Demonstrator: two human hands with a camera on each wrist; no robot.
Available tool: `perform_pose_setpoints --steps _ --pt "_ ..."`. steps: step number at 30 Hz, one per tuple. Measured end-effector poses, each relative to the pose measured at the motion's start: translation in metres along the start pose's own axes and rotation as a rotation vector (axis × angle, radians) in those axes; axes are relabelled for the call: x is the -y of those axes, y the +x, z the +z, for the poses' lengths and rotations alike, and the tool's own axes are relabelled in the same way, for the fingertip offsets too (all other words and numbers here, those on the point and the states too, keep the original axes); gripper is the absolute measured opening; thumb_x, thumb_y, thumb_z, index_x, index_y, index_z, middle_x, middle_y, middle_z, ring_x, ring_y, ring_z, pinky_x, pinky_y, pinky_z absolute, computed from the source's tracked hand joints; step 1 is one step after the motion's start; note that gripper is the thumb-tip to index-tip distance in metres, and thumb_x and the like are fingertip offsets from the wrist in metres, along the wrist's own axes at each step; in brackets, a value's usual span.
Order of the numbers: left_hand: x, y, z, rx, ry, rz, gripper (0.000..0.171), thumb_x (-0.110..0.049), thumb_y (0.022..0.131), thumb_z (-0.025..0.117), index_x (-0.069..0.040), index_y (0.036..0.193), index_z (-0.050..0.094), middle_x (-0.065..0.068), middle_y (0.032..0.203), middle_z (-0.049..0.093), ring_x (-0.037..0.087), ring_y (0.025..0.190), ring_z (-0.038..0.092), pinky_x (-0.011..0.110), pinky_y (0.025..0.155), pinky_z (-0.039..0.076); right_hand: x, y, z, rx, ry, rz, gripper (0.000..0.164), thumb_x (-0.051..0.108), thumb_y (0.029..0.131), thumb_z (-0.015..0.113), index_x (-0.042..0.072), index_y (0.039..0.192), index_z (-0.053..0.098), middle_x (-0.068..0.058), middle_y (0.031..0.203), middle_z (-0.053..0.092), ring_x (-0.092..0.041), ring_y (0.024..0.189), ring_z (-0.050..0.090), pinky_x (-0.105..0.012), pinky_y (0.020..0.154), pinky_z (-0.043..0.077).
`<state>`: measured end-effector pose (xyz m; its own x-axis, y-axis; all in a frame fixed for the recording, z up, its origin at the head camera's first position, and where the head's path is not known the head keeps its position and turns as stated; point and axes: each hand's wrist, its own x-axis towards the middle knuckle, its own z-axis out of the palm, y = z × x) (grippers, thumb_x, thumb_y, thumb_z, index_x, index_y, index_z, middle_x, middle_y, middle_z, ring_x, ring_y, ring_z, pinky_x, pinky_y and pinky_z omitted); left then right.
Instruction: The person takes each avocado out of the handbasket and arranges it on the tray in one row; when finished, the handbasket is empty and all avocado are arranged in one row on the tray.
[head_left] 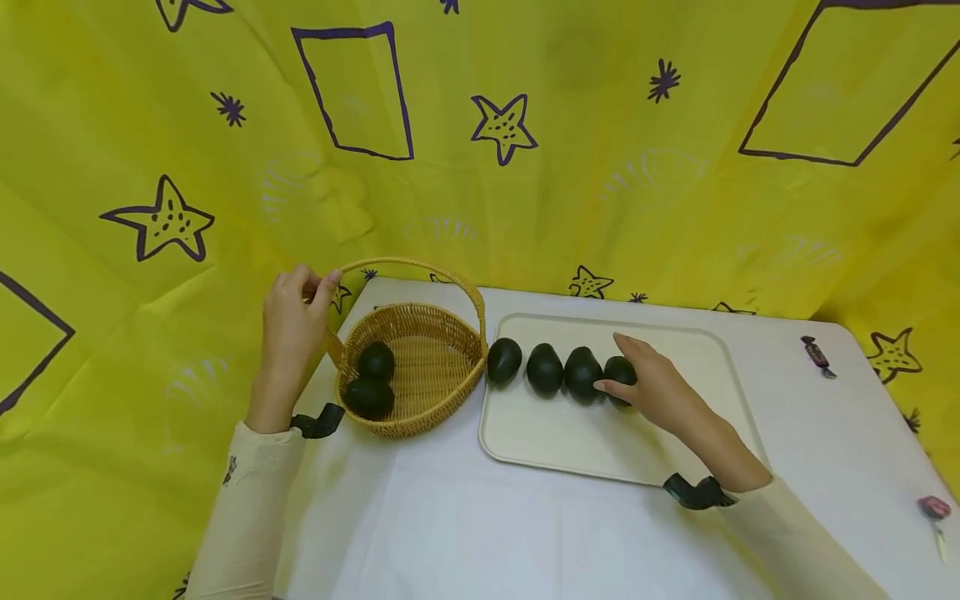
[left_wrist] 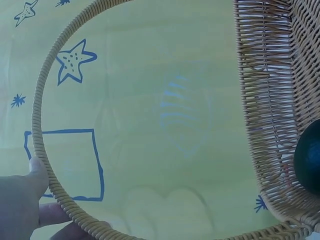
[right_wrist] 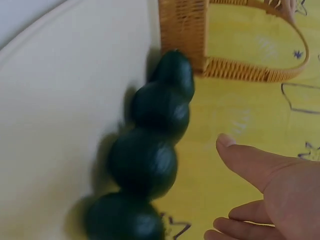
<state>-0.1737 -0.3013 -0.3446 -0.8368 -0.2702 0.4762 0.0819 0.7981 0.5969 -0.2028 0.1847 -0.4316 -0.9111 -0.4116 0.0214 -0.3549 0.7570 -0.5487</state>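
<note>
My left hand [head_left: 291, 321] grips the arched handle [head_left: 471, 292] of a wicker basket [head_left: 442, 417] on its left side. In the left wrist view, the thumb and fingers [left_wrist: 54, 214] are curled about the handle. Two dark green avocados [head_left: 371, 398] lie in the basket's left part. Several more stand in a row on a cream tray [head_left: 555, 454]. Over the rightmost avocado [head_left: 619, 370] is my right hand [head_left: 662, 385], thumb and fingers spread. The right wrist view shows that hand [right_wrist: 292, 192] apart from the row of avocados [right_wrist: 145, 162], with nothing held.
A white table [head_left: 450, 517] carries the tray and basket. A wrapped candy [head_left: 816, 354] lies right of the tray, and a lollipop [head_left: 935, 508] sits near the table's right edge. Behind hangs a yellow patterned cloth [head_left: 570, 208], which also covers the left side.
</note>
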Motion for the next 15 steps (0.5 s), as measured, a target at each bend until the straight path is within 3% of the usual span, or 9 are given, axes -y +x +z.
perform_pose_setpoints --steps 8,15 --pt "0.003 0.001 -0.001 -0.003 0.004 0.016 0.051 -0.047 0.109 0.056 0.003 0.097 0.060 0.022 0.097 0.059 0.038 0.093 0.055 0.044 0.082 0.041 0.049 0.019 0.017 0.050 0.029 -0.136 0.078 0.031 0.099 0.077 -0.007 0.157 0.041 -0.029 0.157 0.047 -0.048 0.147 0.044 -0.062 0.117 0.038" --pt "0.002 0.002 -0.002 0.002 -0.006 0.021 0.050 -0.047 0.109 0.056 0.002 0.098 0.061 0.022 0.099 0.060 0.039 0.096 0.056 0.049 0.085 0.043 0.102 0.036 0.040 0.163 0.035 -0.265 0.070 0.030 0.100 0.076 -0.002 0.155 0.047 -0.021 0.155 0.054 -0.039 0.144 0.052 -0.053 0.114 0.045"
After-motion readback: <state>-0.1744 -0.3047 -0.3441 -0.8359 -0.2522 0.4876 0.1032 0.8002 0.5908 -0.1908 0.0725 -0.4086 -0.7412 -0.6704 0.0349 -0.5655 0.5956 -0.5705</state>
